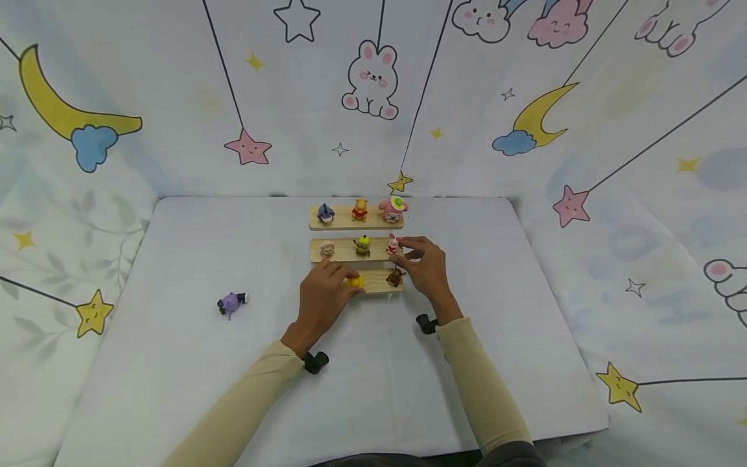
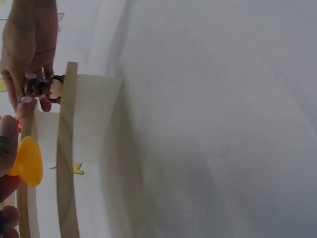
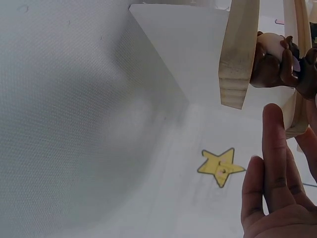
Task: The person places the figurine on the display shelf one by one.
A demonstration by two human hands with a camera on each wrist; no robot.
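My left hand [image 1: 323, 295] pinches a small yellow figurine [image 1: 356, 282] just over the front wooden shelf [image 1: 376, 285]. In the left wrist view the yellow figurine [image 2: 30, 161] shows a smooth, rounded side, apart from the shelf board. My right hand [image 1: 427, 266] is at the right end of the middle shelf [image 1: 347, 258], thumb and forefinger at a white-and-red rabbit figurine [image 1: 393, 244]; its other fingers [image 3: 275, 153] are extended in the right wrist view. A brown figurine [image 1: 395, 277] stands on the front shelf's right end, beneath that hand.
A beige figurine [image 1: 327, 249] and a green one with a yellow top [image 1: 362, 245] share the middle shelf. The back shelf [image 1: 341, 226] bears a blue figurine [image 1: 325, 213], a yellow bear in red [image 1: 360, 209] and a pink figurine [image 1: 393, 209]. A purple figurine [image 1: 232, 303] lies on the left.
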